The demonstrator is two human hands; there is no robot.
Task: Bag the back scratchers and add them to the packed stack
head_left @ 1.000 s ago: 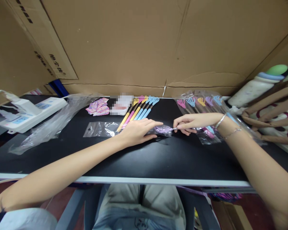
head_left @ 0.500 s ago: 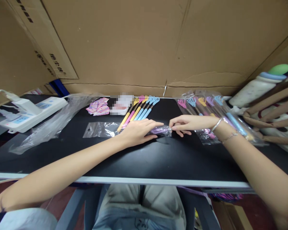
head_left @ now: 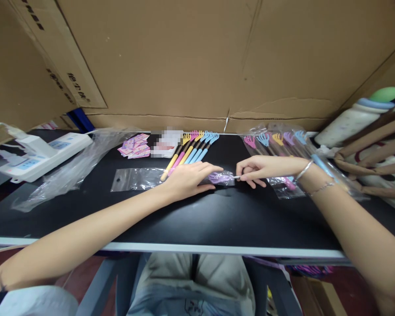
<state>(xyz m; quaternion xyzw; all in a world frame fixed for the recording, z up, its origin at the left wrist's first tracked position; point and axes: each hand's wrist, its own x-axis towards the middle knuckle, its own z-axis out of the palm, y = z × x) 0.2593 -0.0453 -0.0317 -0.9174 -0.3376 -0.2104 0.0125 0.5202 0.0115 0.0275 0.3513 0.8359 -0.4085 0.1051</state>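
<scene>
My left hand [head_left: 189, 177] lies with fingers stretched out over a clear plastic bag [head_left: 134, 180], pressing it to the black tabletop. Purple looped strands [head_left: 220, 177] show inside the bag, right of those fingers; what they belong to is partly hidden. At the bag's right end, my right hand [head_left: 252, 171] is closed in a pinch on a thin silvery ridged tip [head_left: 237, 177] that sticks out. Just behind my left hand, several back scratchers [head_left: 191, 151] with yellow, pink and blue claws lie side by side, their handle ends reaching the bag.
More back scratchers [head_left: 276, 142] in clear bags lie behind my right hand. Pink-purple cards [head_left: 134, 145] and a white packet [head_left: 171, 142] sit at the back. Leftward are crumpled plastic [head_left: 75, 169] and a power strip [head_left: 46, 153]. A white bottle [head_left: 352, 123] leans at right; cardboard [head_left: 197, 57] walls the back.
My right hand has moved slightly right, and a silvery tip now shows between its fingers and the bag. The bag's left end has shifted a little left; my left hand stays in place.
</scene>
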